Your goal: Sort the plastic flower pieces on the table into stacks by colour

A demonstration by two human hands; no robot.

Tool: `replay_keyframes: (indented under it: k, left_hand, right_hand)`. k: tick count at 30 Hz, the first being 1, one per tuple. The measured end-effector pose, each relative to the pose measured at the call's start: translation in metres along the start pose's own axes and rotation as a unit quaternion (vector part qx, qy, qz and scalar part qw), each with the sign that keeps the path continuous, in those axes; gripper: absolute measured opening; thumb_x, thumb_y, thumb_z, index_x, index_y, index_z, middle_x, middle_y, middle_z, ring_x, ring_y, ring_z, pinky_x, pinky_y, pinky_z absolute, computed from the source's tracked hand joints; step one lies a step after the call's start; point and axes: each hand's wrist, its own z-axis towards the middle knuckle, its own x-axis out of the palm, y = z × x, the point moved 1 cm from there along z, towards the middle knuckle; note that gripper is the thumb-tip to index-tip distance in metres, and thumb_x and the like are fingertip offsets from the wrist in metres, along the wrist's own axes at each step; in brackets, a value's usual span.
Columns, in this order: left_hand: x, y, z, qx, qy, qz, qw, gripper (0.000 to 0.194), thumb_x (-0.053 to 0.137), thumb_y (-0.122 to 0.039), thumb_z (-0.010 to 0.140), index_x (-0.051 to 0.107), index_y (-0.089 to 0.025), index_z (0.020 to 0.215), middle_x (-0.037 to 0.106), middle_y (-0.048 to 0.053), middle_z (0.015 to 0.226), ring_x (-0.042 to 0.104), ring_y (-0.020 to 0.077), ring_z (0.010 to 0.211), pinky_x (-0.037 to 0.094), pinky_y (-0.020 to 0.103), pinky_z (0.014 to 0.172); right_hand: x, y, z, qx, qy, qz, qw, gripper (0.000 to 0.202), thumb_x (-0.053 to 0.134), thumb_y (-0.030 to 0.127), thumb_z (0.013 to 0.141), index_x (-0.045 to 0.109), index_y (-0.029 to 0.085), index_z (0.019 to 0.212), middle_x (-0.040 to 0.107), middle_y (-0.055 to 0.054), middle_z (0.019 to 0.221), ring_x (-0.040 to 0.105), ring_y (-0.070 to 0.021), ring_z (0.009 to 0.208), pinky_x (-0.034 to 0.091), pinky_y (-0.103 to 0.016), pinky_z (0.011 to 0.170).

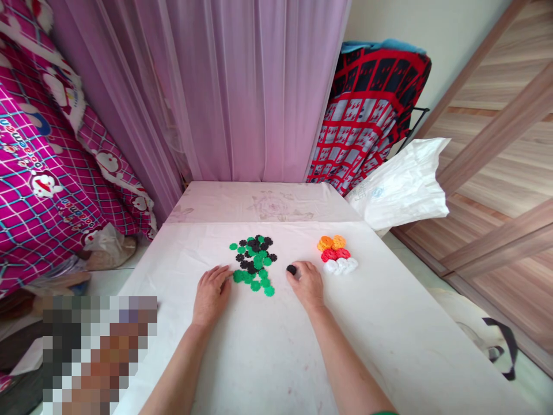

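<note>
While my right hand rests palm-down just right of frame centre, its fingertips pinch one small black round plastic chip, lifted barely off the white table cover. That chip sits at the hand's upper-left tip, well apart from the mixed heap of green and black flower-edged plastic chips to its left, and further still from the sorted rows of orange, red and white chips to its upper right. Being round, the chip has no long axis to speak of. My left hand lies flat and slack, holding nothing, with its fingertips touching the heap's lower-left green pieces; it is the nearer hand to the heap, the right nearer to the sorted rows. Bare cloth lies open between heap and rows and all across the lower frame. At the table's right edge, a crumpled white plastic bag overhangs the upper right corner.
</note>
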Motion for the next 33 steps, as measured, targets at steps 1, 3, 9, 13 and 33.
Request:
replay_keyframes:
  k: [1, 3, 9, 13, 33]
  left_hand:
    - [0.000, 0.000, 0.000, 0.000, -0.001, -0.001, 1.000, 0.030, 0.046, -0.027, 0.089, 0.070, -0.027, 0.107, 0.069, 0.004, 0.121, 0.058, 0.0279, 0.119, 0.044, 0.051, 0.104]
    - [0.000, 0.000, 0.000, 0.000, -0.004, -0.003, 1.000, 0.030, 0.047, -0.027, 0.088, 0.070, -0.027, 0.107, 0.070, 0.004, 0.120, 0.059, 0.0278, 0.118, 0.044, 0.051, 0.103]
    - [-0.001, -0.001, 0.000, -0.003, 0.005, -0.001, 1.000, 0.031, 0.046, -0.026, 0.089, 0.070, -0.025, 0.108, 0.069, 0.004, 0.121, 0.058, 0.0278, 0.119, 0.043, 0.051, 0.104]
    - [-0.001, -0.001, 0.000, -0.005, 0.009, 0.000, 1.000, 0.031, 0.045, -0.026, 0.089, 0.070, -0.025, 0.108, 0.069, 0.004, 0.122, 0.058, 0.0281, 0.119, 0.042, 0.052, 0.104]
    - [0.002, -0.002, 0.000, -0.002, -0.006, -0.005, 1.000, 0.031, 0.046, -0.024, 0.089, 0.071, -0.027, 0.106, 0.070, 0.004, 0.120, 0.059, 0.0273, 0.118, 0.043, 0.052, 0.104]
  right_hand:
    - [0.000, 0.000, 0.000, -0.001, 0.001, -0.004, 1.000, 0.015, 0.060, 0.029, 0.081, 0.067, 0.021, 0.092, 0.066, -0.005, 0.091, 0.056, -0.0203, 0.087, 0.038, -0.031, 0.078]
    - [0.000, 0.000, 0.000, -0.002, 0.001, -0.012, 1.000, 0.017, 0.060, 0.029, 0.080, 0.067, 0.021, 0.094, 0.066, -0.005, 0.093, 0.056, -0.0205, 0.087, 0.038, -0.031, 0.077]
    - [0.001, 0.001, 0.000, -0.005, -0.002, -0.019, 1.000, 0.022, 0.061, 0.030, 0.080, 0.067, 0.020, 0.098, 0.066, -0.007, 0.095, 0.056, -0.0218, 0.090, 0.039, -0.032, 0.079]
    - [0.001, -0.003, -0.002, -0.022, -0.016, 0.002, 1.000, 0.021, 0.061, 0.029, 0.079, 0.067, 0.019, 0.097, 0.066, -0.008, 0.095, 0.056, -0.0220, 0.089, 0.041, -0.034, 0.083]
    - [-0.003, 0.004, -0.007, -0.083, -0.055, 0.013, 0.995, 0.026, 0.054, 0.029, 0.085, 0.068, 0.019, 0.105, 0.064, -0.010, 0.103, 0.055, -0.0233, 0.096, 0.043, -0.037, 0.087]
